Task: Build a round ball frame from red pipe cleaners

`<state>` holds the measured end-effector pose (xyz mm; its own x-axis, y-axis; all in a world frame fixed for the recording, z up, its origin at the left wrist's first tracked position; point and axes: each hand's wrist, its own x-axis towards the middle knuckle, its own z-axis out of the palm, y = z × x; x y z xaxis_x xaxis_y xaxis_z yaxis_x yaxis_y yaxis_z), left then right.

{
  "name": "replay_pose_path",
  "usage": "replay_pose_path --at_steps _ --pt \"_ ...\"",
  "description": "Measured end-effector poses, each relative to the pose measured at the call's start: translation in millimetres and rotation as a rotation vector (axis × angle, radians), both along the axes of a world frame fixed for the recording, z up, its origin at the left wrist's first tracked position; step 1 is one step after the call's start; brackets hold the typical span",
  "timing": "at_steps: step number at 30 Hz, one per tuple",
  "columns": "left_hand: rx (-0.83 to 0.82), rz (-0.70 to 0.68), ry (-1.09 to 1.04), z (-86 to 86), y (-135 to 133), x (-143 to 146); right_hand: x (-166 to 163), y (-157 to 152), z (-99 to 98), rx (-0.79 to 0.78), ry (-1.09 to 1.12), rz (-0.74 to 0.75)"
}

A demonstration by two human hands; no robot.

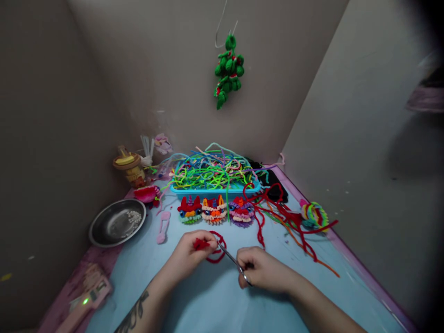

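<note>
My left hand is closed around a small piece of red yarn work, most of it hidden by the fingers. A length of red yarn loops out beside it. In my right hand is a pair of metal scissors, its tips reaching the red yarn at my left fingertips. Whether the blades are apart cannot be seen. Just beyond both hands stand three colourful crocheted figures with horns: a red one, an orange and cream one and a purple one.
Behind the figures, a blue tray overflows with coloured yarn. Red and orange strands lie at right near a yarn coil. At left are a metal bowl, a pink clip and a pink glue gun. Green crochet pieces hang above.
</note>
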<state>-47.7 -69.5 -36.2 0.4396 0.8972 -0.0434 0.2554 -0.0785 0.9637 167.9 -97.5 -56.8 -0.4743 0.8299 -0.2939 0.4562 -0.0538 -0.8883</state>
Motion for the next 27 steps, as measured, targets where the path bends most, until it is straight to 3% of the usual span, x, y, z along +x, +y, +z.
replay_pose_path --at_steps 4,7,14,22,27 --pt "0.007 0.002 0.002 2.0 0 0 -1 -1 -6.7 -0.102 0.064 -0.014" --pt "0.019 -0.017 0.011 4.2 -2 1 0 -2 -7.5 -0.171 0.106 0.072" --pt "0.113 -0.112 0.065 8.8 -7 3 3 -3 -2.8 -0.128 -0.011 0.255" --pt "0.298 -0.138 0.189 7.6 -7 -1 0 -1 -11.0 -0.124 -0.051 0.176" --pt "0.272 -0.121 0.226 7.2 -7 -5 -2 0 -13.7 -0.294 0.054 0.057"
